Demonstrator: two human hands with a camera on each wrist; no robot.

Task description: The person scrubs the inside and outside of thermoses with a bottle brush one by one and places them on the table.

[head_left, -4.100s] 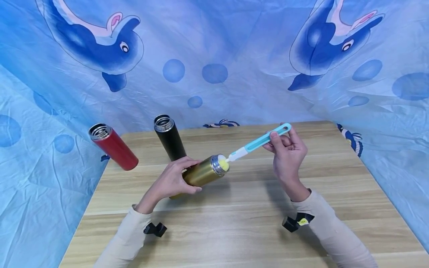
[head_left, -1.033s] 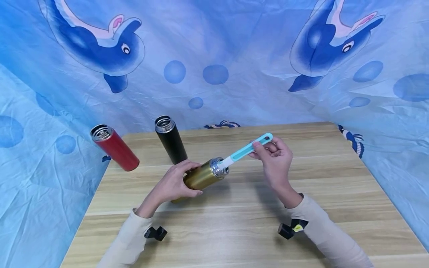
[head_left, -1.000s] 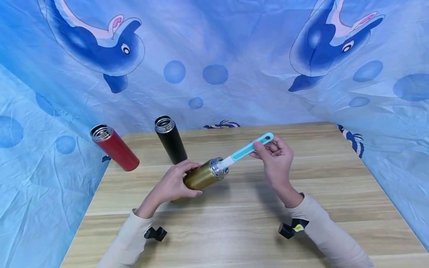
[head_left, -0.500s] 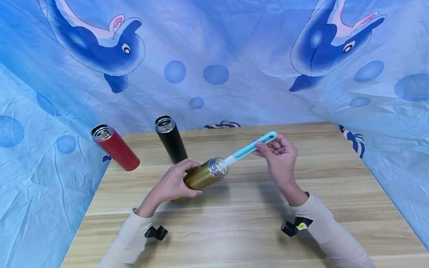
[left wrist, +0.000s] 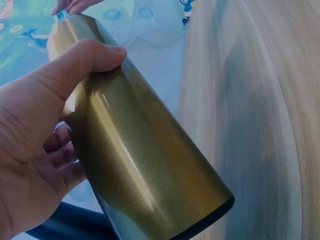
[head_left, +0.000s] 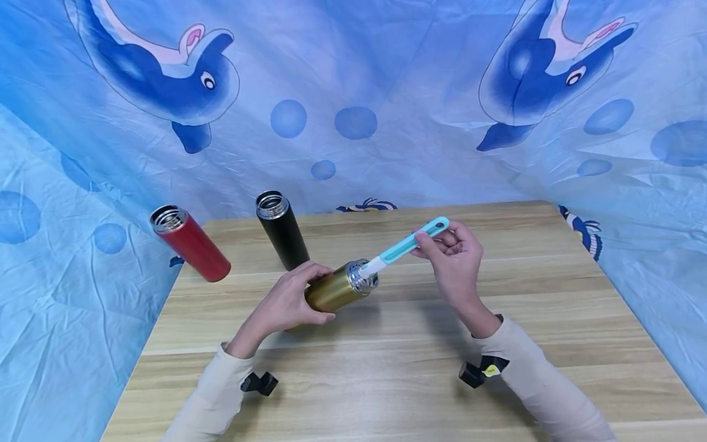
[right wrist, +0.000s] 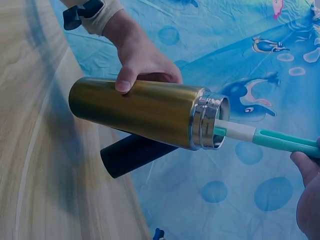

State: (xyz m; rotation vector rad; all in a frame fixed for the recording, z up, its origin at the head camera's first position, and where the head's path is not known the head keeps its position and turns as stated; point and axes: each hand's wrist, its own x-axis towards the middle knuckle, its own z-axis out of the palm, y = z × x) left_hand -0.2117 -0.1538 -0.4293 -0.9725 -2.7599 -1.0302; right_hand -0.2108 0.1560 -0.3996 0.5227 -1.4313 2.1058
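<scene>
brush (head_left: 405,245) in flask (head_left: 337,290), 2 flasks (head_left: 282,230) behind-left

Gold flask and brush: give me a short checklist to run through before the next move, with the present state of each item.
1. Left hand grips the gold flask round its body: ok.
2. Flask lifted and tilted, mouth toward the brush: ok.
3. Brush head inside the flask mouth: ok, only the white neck shows.
4. Right hand pinches the teal handle near its end: ok.
5. How deep the brush head reaches: cannot tell.
6. Black flask and red flask stand apart from the hands: ok.
</scene>
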